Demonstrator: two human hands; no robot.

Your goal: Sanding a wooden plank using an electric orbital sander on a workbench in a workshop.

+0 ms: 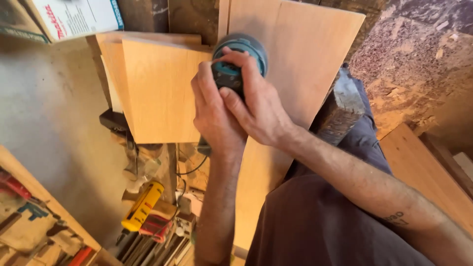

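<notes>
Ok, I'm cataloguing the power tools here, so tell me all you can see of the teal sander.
The sander is a rounded teal body with a darker top, plastic by its look. It sits on a pale wooden board. The left hand wraps its rear; the right hand lies over its top. Its underside is hidden.

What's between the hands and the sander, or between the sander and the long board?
Nothing visible. Both the left hand and the right hand wrap directly around the teal sander, right over left. The sander sits against the long board; the contact itself is hidden under it. The smaller board lies to the side.
</notes>
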